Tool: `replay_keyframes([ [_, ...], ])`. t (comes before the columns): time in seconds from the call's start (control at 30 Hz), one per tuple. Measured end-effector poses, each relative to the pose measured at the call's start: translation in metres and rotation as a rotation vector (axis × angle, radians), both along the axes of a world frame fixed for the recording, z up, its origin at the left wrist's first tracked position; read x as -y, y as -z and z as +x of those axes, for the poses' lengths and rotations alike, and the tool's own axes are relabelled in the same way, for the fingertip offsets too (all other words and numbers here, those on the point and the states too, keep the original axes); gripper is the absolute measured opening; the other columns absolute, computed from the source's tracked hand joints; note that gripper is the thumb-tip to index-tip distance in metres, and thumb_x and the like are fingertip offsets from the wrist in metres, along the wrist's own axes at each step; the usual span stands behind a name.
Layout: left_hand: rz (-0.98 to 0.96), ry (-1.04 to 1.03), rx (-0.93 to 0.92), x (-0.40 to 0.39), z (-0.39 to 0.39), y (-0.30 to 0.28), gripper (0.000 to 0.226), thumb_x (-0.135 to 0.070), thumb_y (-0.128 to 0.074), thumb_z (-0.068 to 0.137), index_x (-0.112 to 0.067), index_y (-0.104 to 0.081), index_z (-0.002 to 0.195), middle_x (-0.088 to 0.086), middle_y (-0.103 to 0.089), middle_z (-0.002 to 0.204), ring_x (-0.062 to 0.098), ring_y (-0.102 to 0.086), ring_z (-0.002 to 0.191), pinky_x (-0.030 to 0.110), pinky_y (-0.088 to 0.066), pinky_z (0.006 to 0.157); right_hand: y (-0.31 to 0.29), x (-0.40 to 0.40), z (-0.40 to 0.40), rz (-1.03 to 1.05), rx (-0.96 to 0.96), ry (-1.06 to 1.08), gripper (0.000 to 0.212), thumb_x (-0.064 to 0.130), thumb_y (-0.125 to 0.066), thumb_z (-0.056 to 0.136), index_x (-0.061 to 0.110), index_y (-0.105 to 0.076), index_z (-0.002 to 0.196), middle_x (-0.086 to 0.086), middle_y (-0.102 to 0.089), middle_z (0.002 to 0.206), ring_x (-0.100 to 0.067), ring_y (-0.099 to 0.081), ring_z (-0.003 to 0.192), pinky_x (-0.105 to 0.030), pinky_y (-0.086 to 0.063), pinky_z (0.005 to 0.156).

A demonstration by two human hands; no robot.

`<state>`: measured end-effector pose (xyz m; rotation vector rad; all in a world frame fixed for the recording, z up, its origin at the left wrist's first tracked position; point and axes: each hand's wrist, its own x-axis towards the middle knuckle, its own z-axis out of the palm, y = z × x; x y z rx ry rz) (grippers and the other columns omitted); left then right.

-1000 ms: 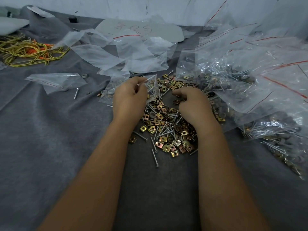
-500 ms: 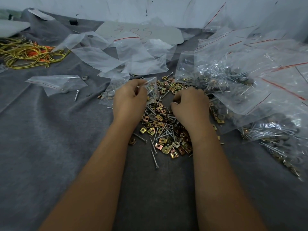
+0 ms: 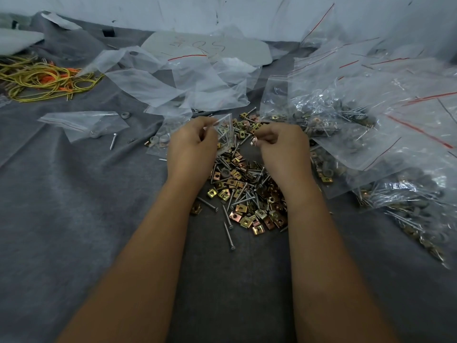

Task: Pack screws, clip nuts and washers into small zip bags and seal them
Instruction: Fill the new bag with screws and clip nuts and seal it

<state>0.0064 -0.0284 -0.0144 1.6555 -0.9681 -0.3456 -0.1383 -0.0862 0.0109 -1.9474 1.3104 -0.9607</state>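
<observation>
Clearly much remains: nearest, a loose heap of screws and clip nuts [image 3: 247, 194] still covers the middle of the grey cloth [image 3: 74, 219], waiting to be bagged. Just beyond, the left hand [image 3: 191, 147] pinches a small zip bag [image 3: 225, 131] open and unsealed, while the right hand [image 3: 282, 147] pinches a small part beside its mouth. Filled bags [image 3: 371, 134] pile toward the cloth's right edge, empty bags [image 3: 188, 80] toward its far edge.

Small zip bag [image 3: 225, 134] open, upright, above brass clip-nut/screw pile [image 3: 247, 194].
</observation>
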Motion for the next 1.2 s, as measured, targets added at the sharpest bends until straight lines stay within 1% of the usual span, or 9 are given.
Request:
replay_keyframes([
  [0.17,0.0,0.001,-0.004,0.0,0.0,-0.001,0.031,-0.026,-0.048,0.091,-0.033,-0.067,0.114,-0.016,-0.053,0.05,0.002,-0.04,0.043,0.028,-0.036,0.051,0.002,0.001,-0.001,-0.016,-0.066,0.005,0.021,0.009,-0.062,0.092,0.013,-0.072,0.11,-0.001,-0.071,0.102,-0.009,-0.058,0.088,-0.029,-0.05,0.087],
  [0.3,-0.001,-0.002,-0.009,0.001,0.001,-0.001,0.031,-0.026,-0.048,0.09,-0.033,-0.067,0.114,-0.015,-0.055,0.052,0.003,-0.042,0.044,0.028,-0.037,0.05,0.002,0.001,-0.001,-0.111,-0.183,0.006,0.028,0.012,-0.061,0.093,0.015,-0.068,0.12,-0.003,-0.066,0.119,-0.019,-0.059,0.108,-0.035,-0.047,0.097],
  [0.53,-0.006,0.001,-0.002,0.001,0.0,-0.001,0.032,-0.029,-0.047,0.089,-0.032,-0.067,0.112,-0.014,-0.057,0.054,0.004,-0.043,0.045,0.03,-0.038,0.05,0.003,-0.003,0.005,-0.145,-0.565,-0.132,0.029,0.046,-0.06,0.09,0.034,-0.07,0.114,-0.002,-0.057,0.121,-0.031,-0.04,0.119,-0.042,-0.036,0.097],
  [0.67,-0.004,-0.001,0.006,0.001,0.0,-0.001,0.031,-0.027,-0.048,0.09,-0.03,-0.067,0.114,-0.015,-0.056,0.053,0.003,-0.043,0.045,0.029,-0.038,0.049,0.002,-0.003,0.008,-0.108,-0.528,-0.17,0.017,0.043,-0.065,0.088,0.042,-0.072,0.103,0.004,-0.056,0.123,-0.029,-0.035,0.123,-0.043,-0.029,0.099],
  [0.77,0.0,-0.001,0.005,0.001,0.0,0.0,0.031,-0.027,-0.048,0.09,-0.03,-0.067,0.114,-0.016,-0.055,0.052,0.002,-0.042,0.044,0.029,-0.037,0.05,0.003,-0.003,0.01,-0.087,-0.48,-0.194,0.008,0.034,-0.067,0.088,0.04,-0.071,0.092,0.008,-0.059,0.111,-0.026,-0.035,0.123,-0.042,-0.026,0.097],
  [0.9,-0.003,-0.006,0.001,0.001,0.0,-0.001,0.03,-0.027,-0.048,0.09,-0.03,-0.068,0.113,-0.013,-0.055,0.052,0.003,-0.042,0.044,0.029,-0.037,0.049,0.003,-0.005,0.011,0.002,-0.277,-0.248,0.012,0.017,-0.064,0.091,0.028,-0.063,0.089,0.017,-0.054,0.082,-0.017,-0.056,0.098,-0.043,-0.045,0.094],
  [1.03,0.01,-0.01,0.015,0.001,0.0,-0.001,0.029,-0.023,-0.049,0.093,-0.031,-0.067,0.114,-0.013,-0.055,0.052,0.002,-0.041,0.042,0.023,-0.033,0.043,-0.001,-0.006,0.009,0.04,-0.061,-0.135,0.013,0.015,-0.055,0.097,0.021,-0.067,0.098,0.01,-0.062,0.089,-0.008,-0.059,0.085,-0.027,-0.049,0.076],
  [1.1,0.016,-0.013,0.02,0.001,0.0,-0.001,0.029,-0.023,-0.049,0.094,-0.032,-0.067,0.115,-0.011,-0.054,0.052,0.002,-0.04,0.042,0.023,-0.033,0.043,-0.002,-0.003,0.004,0.027,-0.033,-0.06,0.019,0.015,-0.053,0.098,0.019,-0.067,0.11,0.005,-0.066,0.102,-0.01,-0.06,0.094,-0.028,-0.05,0.084],
  [1.2,0.017,-0.011,0.028,0.001,0.0,-0.001,0.029,-0.023,-0.049,0.095,-0.031,-0.067,0.115,-0.008,-0.054,0.055,0.003,-0.04,0.042,0.024,-0.033,0.045,-0.003,-0.001,-0.003,-0.039,-0.159,-0.038,0.026,0.015,-0.055,0.097,0.02,-0.065,0.12,0.0,-0.065,0.117,-0.015,-0.058,0.104,-0.037,-0.047,0.097],
])
